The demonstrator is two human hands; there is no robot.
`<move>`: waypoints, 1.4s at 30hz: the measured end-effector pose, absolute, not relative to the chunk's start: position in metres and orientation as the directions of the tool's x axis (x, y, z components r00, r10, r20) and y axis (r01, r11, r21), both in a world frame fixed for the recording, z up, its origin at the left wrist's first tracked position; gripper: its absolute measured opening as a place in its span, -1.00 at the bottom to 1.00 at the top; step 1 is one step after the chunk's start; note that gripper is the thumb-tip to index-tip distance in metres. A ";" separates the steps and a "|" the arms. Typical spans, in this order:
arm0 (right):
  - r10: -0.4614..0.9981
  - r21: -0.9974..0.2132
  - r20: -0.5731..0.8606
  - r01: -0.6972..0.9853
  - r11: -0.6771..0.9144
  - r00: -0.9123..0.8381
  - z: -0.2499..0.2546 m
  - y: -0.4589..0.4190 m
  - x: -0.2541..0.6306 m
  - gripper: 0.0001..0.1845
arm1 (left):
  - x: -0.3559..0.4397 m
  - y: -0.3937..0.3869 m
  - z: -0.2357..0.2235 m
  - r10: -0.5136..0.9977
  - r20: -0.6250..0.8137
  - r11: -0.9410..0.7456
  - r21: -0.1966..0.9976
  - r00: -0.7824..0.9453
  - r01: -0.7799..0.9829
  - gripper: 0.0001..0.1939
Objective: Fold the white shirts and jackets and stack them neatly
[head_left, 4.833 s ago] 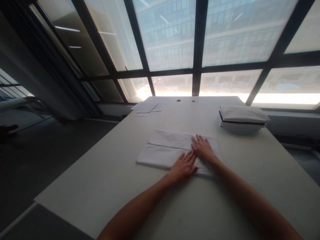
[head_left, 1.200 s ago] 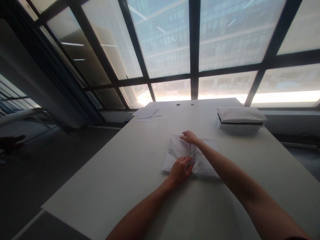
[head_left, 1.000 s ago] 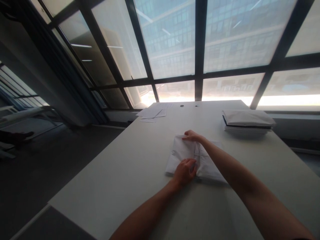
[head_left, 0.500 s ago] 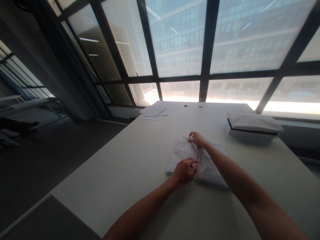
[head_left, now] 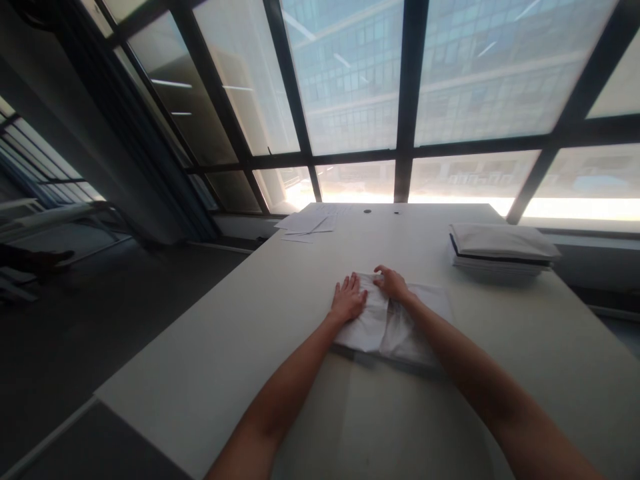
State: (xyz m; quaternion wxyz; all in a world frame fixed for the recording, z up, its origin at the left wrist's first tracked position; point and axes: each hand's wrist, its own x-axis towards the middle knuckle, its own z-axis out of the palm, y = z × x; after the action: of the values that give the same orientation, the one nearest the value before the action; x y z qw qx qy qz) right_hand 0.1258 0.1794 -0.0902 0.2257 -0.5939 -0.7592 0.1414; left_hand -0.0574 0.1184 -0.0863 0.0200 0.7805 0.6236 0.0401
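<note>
A folded white cloth [head_left: 373,333] lies in front of me, with a fold line running from its far side to its near edge. My left hand [head_left: 349,298] rests flat on the left part of the cloth, its fingers spread toward the far edge. At the cloth's far edge is my right hand [head_left: 393,285], fingers bent, with the edge between thumb and forefinger. Its other fingers are partly hidden. My right forearm passes over the right part of the cloth, covering some of it.
The cloth lies on a large white table [head_left: 240,333]. A stack of folded cloths [head_left: 503,248] with a dark layer stands at the right. Loose paper sheets [head_left: 313,220] lie at the far left edge. Tall windows are behind; another person's leg [head_left: 37,259] shows at far left.
The cloth's left side has been folded over to the right, making it narrower. My left hand has gone from the near middle to flat on the left part; my right hand stays at the far edge.
</note>
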 end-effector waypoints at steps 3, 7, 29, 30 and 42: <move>0.959 -0.461 0.189 0.843 0.277 -0.212 -0.087 0.176 0.128 -0.62 | -0.050 0.108 -0.084 0.979 0.044 -0.203 0.045 0.201 0.978 -0.31; 0.934 -0.415 0.242 0.843 0.343 -0.261 -0.077 0.169 0.121 -0.67 | -0.042 0.083 -0.092 0.904 0.137 -0.417 0.068 0.405 0.906 -0.33; 0.750 -0.309 0.059 0.703 0.641 -0.659 -0.096 0.209 0.067 -0.36 | -0.045 0.047 -0.093 0.882 0.181 -0.463 0.174 0.434 0.869 -0.31; 0.752 -0.305 0.070 0.704 0.641 -0.655 -0.098 0.210 0.067 -0.36 | -0.046 0.040 -0.093 0.877 0.172 -0.475 0.167 0.449 0.864 -0.28; 0.846 -0.289 0.177 0.795 0.534 -0.504 -0.099 0.198 0.066 -0.32 | -0.033 -0.035 -0.081 0.649 0.126 -0.753 0.250 0.750 0.609 -0.22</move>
State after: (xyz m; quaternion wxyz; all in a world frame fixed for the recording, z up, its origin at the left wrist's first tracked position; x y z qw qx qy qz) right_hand 0.0662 0.1980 -0.0993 0.1494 -0.4753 -0.8629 0.0851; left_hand -0.0333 -0.0354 -0.0812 0.0968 0.9305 0.3380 0.1031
